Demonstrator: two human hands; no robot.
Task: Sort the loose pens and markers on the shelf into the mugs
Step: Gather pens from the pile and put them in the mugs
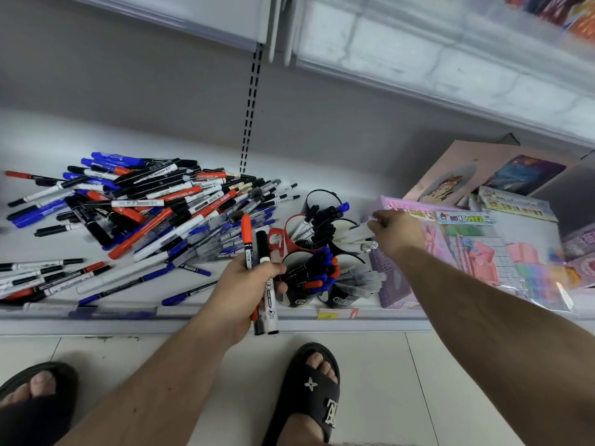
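A big heap of loose pens and markers (154, 204), black, blue and red, covers the left of the white shelf (322, 175). Several black and red mugs (299, 230) stand in a cluster at the shelf's middle, each partly filled with pens. My left hand (244, 284) grips a red-capped marker (246, 239) and a black-capped marker (267, 284) just in front of the mugs. My right hand (394, 233) reaches over the right-hand mug, its fingers pinching a clear white pen (362, 233) among others there.
Pink and purple stationery boxes (450, 252) and packaged cards crowd the shelf's right side, touching the mugs. A second shelf hangs overhead. More pens (48, 275) lie along the front lip at left. My sandalled feet (309, 391) stand on the tiled floor below.
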